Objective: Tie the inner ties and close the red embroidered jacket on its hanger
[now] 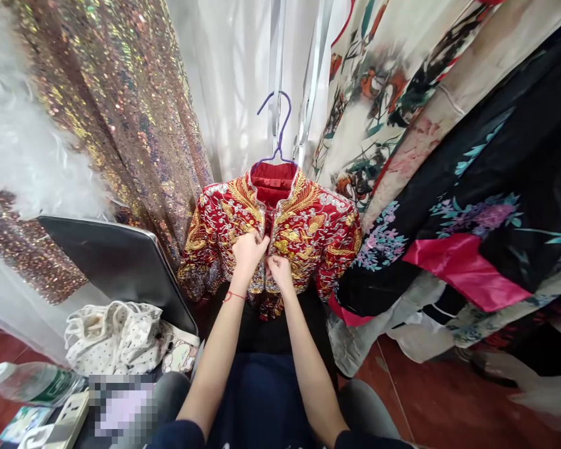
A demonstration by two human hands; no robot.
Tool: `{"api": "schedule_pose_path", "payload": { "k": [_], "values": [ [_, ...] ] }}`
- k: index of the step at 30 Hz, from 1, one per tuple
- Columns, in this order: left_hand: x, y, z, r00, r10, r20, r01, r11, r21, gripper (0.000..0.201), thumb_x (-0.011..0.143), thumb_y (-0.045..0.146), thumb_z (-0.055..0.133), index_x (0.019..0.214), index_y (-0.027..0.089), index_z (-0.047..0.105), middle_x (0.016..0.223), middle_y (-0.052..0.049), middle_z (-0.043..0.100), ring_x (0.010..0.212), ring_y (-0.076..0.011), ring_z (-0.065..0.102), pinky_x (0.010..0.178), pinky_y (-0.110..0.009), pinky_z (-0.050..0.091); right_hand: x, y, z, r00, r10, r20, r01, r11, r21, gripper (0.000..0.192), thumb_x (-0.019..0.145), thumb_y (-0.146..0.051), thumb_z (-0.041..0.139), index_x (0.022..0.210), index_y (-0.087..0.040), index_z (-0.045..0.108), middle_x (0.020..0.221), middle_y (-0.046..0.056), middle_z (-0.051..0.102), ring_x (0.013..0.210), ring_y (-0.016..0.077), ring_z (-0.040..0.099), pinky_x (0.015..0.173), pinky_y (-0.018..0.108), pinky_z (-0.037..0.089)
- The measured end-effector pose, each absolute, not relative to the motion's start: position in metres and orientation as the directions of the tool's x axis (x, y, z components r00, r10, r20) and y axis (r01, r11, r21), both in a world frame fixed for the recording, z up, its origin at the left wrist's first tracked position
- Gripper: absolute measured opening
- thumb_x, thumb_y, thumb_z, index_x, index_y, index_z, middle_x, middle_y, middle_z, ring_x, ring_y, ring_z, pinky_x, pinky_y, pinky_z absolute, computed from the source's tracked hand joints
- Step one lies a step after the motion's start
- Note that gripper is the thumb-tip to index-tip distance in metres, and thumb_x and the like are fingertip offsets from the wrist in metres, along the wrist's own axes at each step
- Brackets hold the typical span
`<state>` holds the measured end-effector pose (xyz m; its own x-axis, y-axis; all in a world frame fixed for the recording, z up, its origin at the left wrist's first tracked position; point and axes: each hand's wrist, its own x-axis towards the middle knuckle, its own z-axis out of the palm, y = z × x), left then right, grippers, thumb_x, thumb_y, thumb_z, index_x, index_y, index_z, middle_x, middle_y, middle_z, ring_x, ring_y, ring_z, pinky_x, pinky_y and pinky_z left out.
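Observation:
A red jacket (308,231) with heavy gold embroidery hangs on a purple hanger (277,128) straight in front of me. My left hand (247,252) pinches the left front edge of the jacket at mid chest. My right hand (279,271) grips the right front edge just below it. The two hands touch at the jacket's front closure. A thin red string circles my left wrist.
A sequined gold dress (121,112) hangs at left, white sheer fabric (234,81) behind, printed and black floral garments (486,187) at right. A dark flat board (116,262), a white dotted cloth bag (115,337) and a plastic bottle (32,380) lie lower left. Red floor shows lower right.

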<state>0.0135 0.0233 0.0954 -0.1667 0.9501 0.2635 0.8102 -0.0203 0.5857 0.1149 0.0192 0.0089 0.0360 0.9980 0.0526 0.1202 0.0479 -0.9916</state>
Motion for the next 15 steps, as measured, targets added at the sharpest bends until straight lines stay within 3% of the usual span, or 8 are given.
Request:
{"api": "schedule_pose_path", "payload": {
  "k": [5,8,15],
  "values": [
    [0.007,0.013,0.039,-0.227,0.961,0.157,0.784,0.085,0.615,0.033,0.092,0.042,0.051,0.070,0.022,0.064,0.075,-0.004,0.071,0.075,-0.0192,0.065,0.065,-0.026,0.034,0.123,0.024,-0.013,-0.050,0.991,-0.128,0.241,-0.113,-0.964,0.028,0.098,-0.041,0.060,0.108,-0.015,0.065,0.100,0.003,0.068,0.082,0.0140,0.066,0.073,0.031,0.058],
    [0.004,0.007,0.017,-0.239,0.960,0.144,0.766,0.096,0.635,0.041,0.096,0.045,0.043,0.072,0.022,0.066,0.077,-0.005,0.071,0.075,-0.0185,0.063,0.065,-0.026,0.033,0.122,0.028,-0.018,-0.074,0.978,-0.193,0.297,-0.163,-0.941,0.029,0.098,-0.041,0.060,0.113,-0.017,0.065,0.110,0.006,0.068,0.092,0.0169,0.067,0.081,0.035,0.059],
    [-0.004,0.005,0.014,-0.270,0.951,0.150,0.732,0.101,0.674,0.038,0.091,0.042,0.048,0.061,0.021,0.060,0.064,-0.001,0.063,0.065,-0.0151,0.054,0.063,-0.025,0.030,0.114,0.035,-0.043,-0.065,0.945,-0.321,0.374,-0.275,-0.886,0.032,0.098,-0.040,0.060,0.120,-0.018,0.064,0.120,0.007,0.066,0.101,0.0196,0.066,0.087,0.039,0.058]
  ]
}}
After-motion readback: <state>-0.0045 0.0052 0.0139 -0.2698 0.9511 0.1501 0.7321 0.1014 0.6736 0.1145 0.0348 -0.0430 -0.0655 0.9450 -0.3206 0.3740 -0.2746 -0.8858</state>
